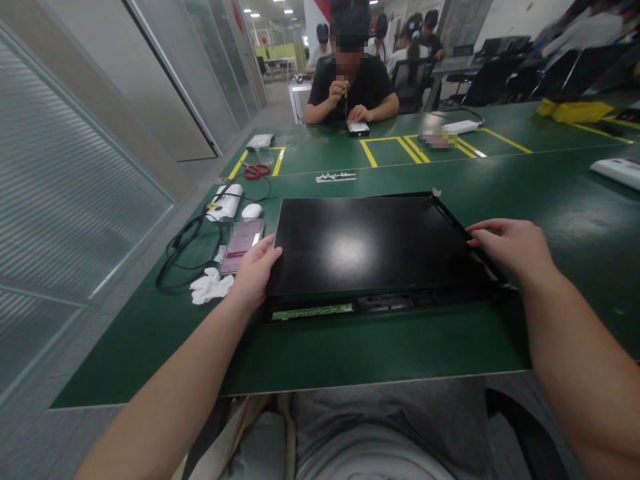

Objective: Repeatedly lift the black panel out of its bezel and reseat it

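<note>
One panel (370, 250)'s sitting near the desk (380, 353)'s front edge, between left fingers (271, 257) pinching it and right fingers (486, 227) bunching at one frame (449, 216), can't tell if gripping.

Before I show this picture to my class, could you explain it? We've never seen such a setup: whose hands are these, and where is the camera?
There is no machine: these are a person's bare hands, seen from a camera worn on that person's head. The left hand holds the left edge of a dark flat panel; the right hand touches the right edge of the black frame around it. To the left on the green table lie a phone, crumpled tissue and red-handled scissors. Opposite sits another person, working separately.
</note>
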